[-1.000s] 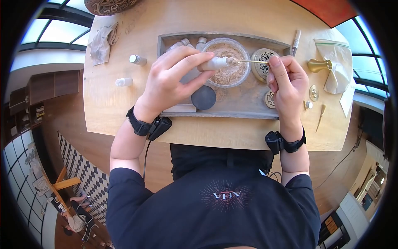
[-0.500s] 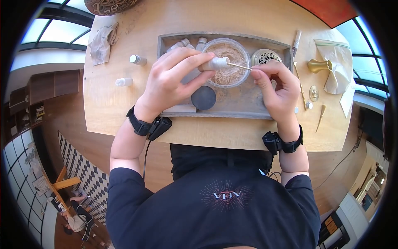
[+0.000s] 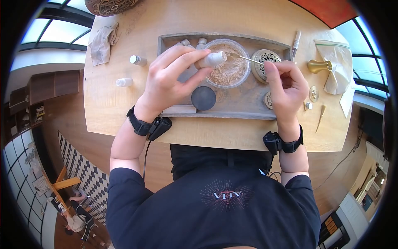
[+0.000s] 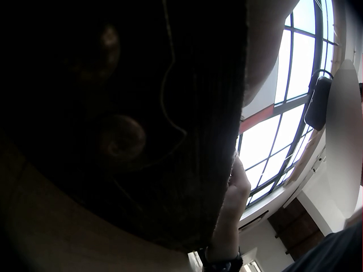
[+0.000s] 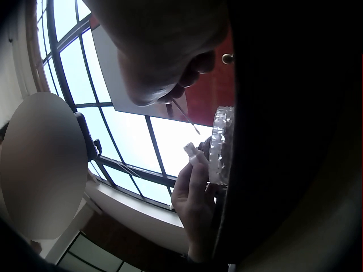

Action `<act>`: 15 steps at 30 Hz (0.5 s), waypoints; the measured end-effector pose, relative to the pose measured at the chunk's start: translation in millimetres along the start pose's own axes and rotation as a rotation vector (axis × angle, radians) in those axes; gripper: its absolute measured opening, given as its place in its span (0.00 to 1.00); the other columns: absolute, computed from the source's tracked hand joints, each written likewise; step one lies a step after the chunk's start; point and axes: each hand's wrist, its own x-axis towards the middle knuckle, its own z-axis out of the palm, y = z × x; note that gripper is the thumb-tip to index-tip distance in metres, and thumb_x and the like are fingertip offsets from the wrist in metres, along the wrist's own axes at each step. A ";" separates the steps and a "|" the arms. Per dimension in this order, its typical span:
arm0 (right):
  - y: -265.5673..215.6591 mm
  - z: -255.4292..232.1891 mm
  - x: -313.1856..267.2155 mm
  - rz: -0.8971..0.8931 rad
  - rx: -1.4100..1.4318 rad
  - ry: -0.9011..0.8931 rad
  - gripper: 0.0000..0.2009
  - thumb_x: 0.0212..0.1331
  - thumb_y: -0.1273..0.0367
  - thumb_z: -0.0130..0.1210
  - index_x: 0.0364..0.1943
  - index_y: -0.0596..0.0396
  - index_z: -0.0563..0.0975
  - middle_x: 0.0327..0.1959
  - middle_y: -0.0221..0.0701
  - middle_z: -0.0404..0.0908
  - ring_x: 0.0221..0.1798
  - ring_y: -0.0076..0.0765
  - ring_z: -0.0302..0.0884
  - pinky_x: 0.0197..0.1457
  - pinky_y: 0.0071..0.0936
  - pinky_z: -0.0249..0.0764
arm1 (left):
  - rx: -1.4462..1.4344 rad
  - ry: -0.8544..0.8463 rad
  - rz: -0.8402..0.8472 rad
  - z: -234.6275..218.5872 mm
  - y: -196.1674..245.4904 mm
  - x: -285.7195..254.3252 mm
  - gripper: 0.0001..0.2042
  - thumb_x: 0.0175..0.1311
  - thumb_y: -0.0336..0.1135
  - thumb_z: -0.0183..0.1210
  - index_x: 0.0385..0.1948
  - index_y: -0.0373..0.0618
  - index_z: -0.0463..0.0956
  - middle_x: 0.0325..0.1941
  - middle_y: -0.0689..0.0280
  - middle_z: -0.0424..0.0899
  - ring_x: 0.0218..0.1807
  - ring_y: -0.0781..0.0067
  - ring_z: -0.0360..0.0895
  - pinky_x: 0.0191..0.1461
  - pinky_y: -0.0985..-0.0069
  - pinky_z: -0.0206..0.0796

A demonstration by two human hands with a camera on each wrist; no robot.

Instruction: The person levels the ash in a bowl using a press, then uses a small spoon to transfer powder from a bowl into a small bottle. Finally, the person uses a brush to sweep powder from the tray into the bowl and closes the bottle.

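Observation:
My left hand (image 3: 166,74) grips a small white bottle (image 3: 212,60), tilted with its uncapped mouth facing right over a clear bowl (image 3: 248,74) of pinkish-brown powder (image 3: 226,76). Between thumb and fingers, my right hand (image 3: 289,87) pinches a thin metal spoon (image 3: 253,61). The spoon's tip is just right of the bottle's mouth, above the powder. From below, the right wrist view shows the spoon (image 5: 184,115) apart from the bottle (image 5: 191,150), beside the bowl's ribbed wall (image 5: 222,147). The left wrist view is mostly dark, filled by the table's underside.
A grey tray (image 3: 244,111) holds the bowl, a dark round disc (image 3: 203,98), a pierced metal lid (image 3: 259,68) and more bottles. On the table are white bottles (image 3: 138,60) at left and a brass vase (image 3: 317,65), a plastic bag (image 3: 333,52) and a thin brass tool (image 3: 321,118) at right.
The spoon carried powder to the bottle's mouth, then its tip went inside as my right hand moved left. Now the spoon is out and my right hand has shifted back right.

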 end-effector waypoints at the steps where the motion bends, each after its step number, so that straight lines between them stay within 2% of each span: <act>1: -0.1 0.7 0.6 0.003 -0.037 -0.013 0.06 0.64 0.73 0.69 0.32 0.59 0.83 0.21 0.20 0.79 0.23 0.11 0.69 0.28 0.14 0.63 | 0.000 0.001 -0.002 0.0 0.0 -0.1 0.20 0.52 0.22 0.74 0.50 0.38 0.85 0.38 0.62 0.86 0.33 0.73 0.79 0.37 0.77 0.74; 6: -1.7 6.0 2.2 0.024 -0.151 -0.089 0.06 0.62 0.72 0.71 0.31 0.59 0.84 0.20 0.23 0.81 0.22 0.12 0.70 0.27 0.15 0.65 | 0.007 -0.002 -0.006 -0.5 0.5 -0.2 0.20 0.53 0.22 0.74 0.50 0.38 0.85 0.38 0.62 0.86 0.33 0.72 0.79 0.38 0.77 0.74; 9: -1.5 7.0 2.2 0.021 -0.165 -0.132 0.06 0.61 0.72 0.71 0.31 0.58 0.84 0.20 0.24 0.82 0.22 0.13 0.70 0.26 0.15 0.65 | 0.028 -0.003 -0.025 -0.7 1.4 0.3 0.18 0.53 0.27 0.75 0.47 0.42 0.86 0.38 0.61 0.87 0.37 0.63 0.86 0.40 0.72 0.78; 15: -5.3 5.0 1.9 0.031 -0.207 -0.203 0.06 0.61 0.72 0.70 0.31 0.58 0.84 0.19 0.24 0.81 0.21 0.14 0.69 0.26 0.17 0.64 | 0.021 -0.009 -0.030 -1.1 1.3 0.2 0.18 0.53 0.26 0.75 0.48 0.43 0.86 0.38 0.61 0.87 0.37 0.63 0.85 0.40 0.72 0.78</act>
